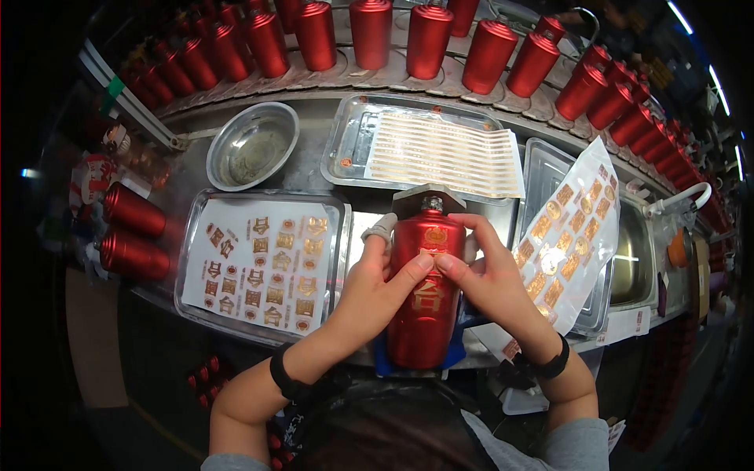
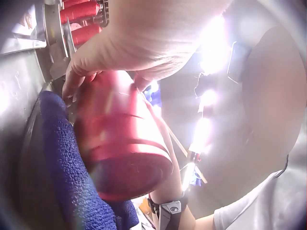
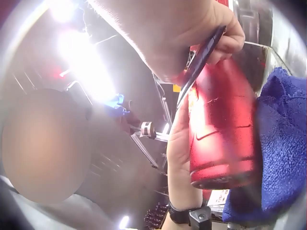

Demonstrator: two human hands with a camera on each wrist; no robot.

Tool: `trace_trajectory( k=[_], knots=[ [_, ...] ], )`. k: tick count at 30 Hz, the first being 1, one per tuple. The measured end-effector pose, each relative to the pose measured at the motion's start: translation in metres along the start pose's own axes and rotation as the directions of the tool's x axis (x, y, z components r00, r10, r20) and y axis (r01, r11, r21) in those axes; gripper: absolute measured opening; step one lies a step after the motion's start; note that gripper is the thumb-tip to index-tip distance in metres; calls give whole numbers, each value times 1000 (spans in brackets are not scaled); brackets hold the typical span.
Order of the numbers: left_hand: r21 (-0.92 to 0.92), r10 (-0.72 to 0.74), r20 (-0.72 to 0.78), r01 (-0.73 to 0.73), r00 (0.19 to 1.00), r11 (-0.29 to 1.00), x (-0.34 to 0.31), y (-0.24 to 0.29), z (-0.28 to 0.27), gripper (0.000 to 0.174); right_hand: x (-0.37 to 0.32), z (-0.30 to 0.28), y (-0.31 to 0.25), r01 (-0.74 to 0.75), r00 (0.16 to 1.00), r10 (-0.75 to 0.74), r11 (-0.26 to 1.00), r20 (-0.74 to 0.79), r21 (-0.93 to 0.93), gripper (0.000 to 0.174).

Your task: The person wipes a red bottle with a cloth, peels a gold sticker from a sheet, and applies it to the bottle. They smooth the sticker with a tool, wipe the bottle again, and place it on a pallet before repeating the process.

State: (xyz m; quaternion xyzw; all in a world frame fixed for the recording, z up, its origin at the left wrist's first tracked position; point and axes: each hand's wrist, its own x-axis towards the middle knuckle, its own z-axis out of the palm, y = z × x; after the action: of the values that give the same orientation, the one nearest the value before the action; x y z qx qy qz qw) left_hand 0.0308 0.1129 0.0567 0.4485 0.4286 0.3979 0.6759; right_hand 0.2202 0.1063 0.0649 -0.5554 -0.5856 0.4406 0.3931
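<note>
A red bottle (image 1: pixel 422 330) with gold characters lies on a blue cloth (image 1: pixel 382 357), its neck pointing away. The left hand (image 1: pixel 382 286) grips its left side, with covered fingertips beside the shoulder and the thumb pressed on the front. From the other side the right hand (image 1: pixel 491 275) holds it, thumb on the front close to the left thumb. Both thumbs touch a small gold mark above the large character. In the left wrist view the bottle's base (image 2: pixel 134 175) faces the camera; the right wrist view shows the bottle (image 3: pixel 223 124) beside the blue cloth (image 3: pixel 288 139).
A tray (image 1: pixel 343 235) of gold stickers is at left, a metal bowl (image 1: pixel 253 147) behind it. Gold strips (image 1: pixel 444 153) lie on a back tray; another sticker sheet (image 1: pixel 577 228) is at right. Red bottles (image 1: pixel 371 35) line the conveyor; two more (image 1: pixel 135 255) lie at far left.
</note>
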Motion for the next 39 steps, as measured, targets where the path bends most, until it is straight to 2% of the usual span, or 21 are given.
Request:
trace_trajectory(
  k=[1, 4, 7, 10, 13, 16, 20, 23, 28, 31, 35, 37, 39],
  knots=[
    [12, 10, 14, -10, 1000, 1000, 0, -1, -2, 65, -1, -1, -4, -51, 999, 52, 997, 16, -53, 60],
    [25, 29, 47, -31, 998, 999, 1, -1, -6, 67, -1, -1, 0, 38, 999, -37, 997, 17, -68, 61],
    [-4, -15, 79, 15, 997, 1000, 2, 4, -9, 68, 3, -3, 6, 17, 999, -18, 1000, 49, 13, 63],
    [-13, -51, 54, 52, 997, 999, 3, 8, -9, 67, 7, -1, 2, -117, 993, 113, 986, 38, 116, 60],
    [-33, -35, 28, 36, 999, 999, 4, 4, -7, 66, 5, 3, -1, -16, 1000, 16, 1000, -7, -14, 54],
    [-38, -13, 3, 13, 1000, 999, 6, 0, -3, 66, 6, 5, 1, 19, 999, -19, 1000, -45, -3, 47],
    [-12, -2, -52, 2, 999, 1000, 5, -2, 1, 59, 7, 5, 2, -6, 999, 6, 1000, -48, -8, 44],
    [-38, -11, 0, 11, 1000, 999, 5, -2, -3, 66, 6, 5, -2, -25, 998, 24, 999, -53, -21, 44],
    [2, -29, 13, 29, 999, 1000, 5, 0, -7, 66, 4, 4, 2, 13, 999, -13, 1000, -38, 9, 48],
    [10, -23, 14, 23, 1000, 1000, 5, -2, -7, 66, 1, 4, -2, 60, 997, -65, 993, -46, -97, 51],
    [-7, -58, 21, 58, 998, 998, 5, 5, -9, 67, 1, 0, -2, -9, 1000, 8, 1000, -5, -30, 52],
    [-24, -31, 10, 32, 999, 999, 6, 4, -6, 68, 2, -2, -7, -53, 999, 53, 999, 6, 1, 52],
    [-13, -7, -2, 7, 1000, 1000, 5, 1, -4, 66, 1, 2, -5, -7, 1000, 7, 1000, -24, -13, 51]
  ],
)
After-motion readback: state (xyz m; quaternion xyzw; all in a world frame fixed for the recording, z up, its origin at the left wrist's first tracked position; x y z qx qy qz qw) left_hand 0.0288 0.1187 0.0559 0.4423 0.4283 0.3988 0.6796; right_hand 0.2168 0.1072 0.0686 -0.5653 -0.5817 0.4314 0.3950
